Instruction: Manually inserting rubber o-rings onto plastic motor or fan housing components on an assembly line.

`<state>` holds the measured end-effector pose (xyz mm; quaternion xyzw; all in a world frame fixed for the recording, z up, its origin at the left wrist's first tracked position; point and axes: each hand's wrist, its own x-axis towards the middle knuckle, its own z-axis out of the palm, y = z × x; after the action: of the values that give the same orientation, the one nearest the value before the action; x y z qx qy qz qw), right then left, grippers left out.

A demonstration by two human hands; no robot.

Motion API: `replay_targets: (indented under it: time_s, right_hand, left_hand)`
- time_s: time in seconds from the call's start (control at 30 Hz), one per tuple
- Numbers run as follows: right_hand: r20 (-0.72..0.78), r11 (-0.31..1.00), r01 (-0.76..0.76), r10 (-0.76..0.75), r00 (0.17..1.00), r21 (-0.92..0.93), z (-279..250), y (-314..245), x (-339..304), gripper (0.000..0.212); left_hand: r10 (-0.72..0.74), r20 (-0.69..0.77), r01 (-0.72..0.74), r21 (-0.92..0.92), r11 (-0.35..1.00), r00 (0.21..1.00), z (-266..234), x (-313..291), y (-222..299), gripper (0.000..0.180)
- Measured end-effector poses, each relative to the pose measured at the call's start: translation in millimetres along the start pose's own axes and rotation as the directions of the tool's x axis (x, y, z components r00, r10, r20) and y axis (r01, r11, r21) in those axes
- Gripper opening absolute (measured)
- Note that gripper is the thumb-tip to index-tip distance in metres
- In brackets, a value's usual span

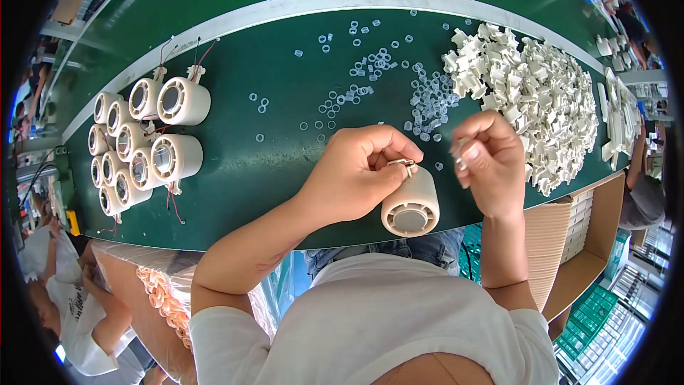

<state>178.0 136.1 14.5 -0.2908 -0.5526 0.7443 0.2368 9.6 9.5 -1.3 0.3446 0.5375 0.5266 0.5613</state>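
Near the front edge of the table, a cream cylindrical motor-like housing (423, 192) lies on its side, its slotted round end with a grey disc toward me. My left hand (360, 165) is closed at its upper side, thumb and fingers pinching a small pale fitting (403, 164) with metal-looking bits. The remaining fingers curl out of sight behind the thumb. To the right of the housing, my right hand (491, 160) is raised and closed, with a small whitish piece (461, 155) between thumb and fingers. Its exact kind is too small to tell.
At left stand several similar housings (187, 101) with thin red and dark wires. Clear plastic rings (431, 100) lie scattered across the green table (285, 185). A heap of white plastic clips (548, 100) covers the right side. An open cardboard box (595, 232) sits beyond the right edge.
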Motion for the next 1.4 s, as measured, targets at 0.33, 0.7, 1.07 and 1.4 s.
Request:
replay_targets:
  time_s: [0.33,0.7,1.07,1.4]
  right_hand:
    - [0.079,0.976,0.109,-0.096,0.992,-0.189,34,4,-17,0.018]
    - [0.341,0.587,0.408,-0.227,0.912,-0.699,39,-9,-6,0.023]
    - [0.239,0.558,0.339,-0.247,0.939,-0.757,35,-5,48,0.019]
    - [0.425,0.322,0.509,-0.296,0.855,-0.798,50,20,88,0.012]
  left_hand:
    - [0.049,-0.032,-0.05,-0.055,0.997,0.998,1,1,1,0.02]
    - [0.074,0.018,-0.07,-0.132,0.989,0.997,-3,0,0,0.021]
    - [0.022,0.106,-0.04,0.164,0.986,0.994,5,-7,-1,0.015]
    - [0.024,0.223,-0.155,0.591,0.792,0.974,8,-13,-1,0.017]
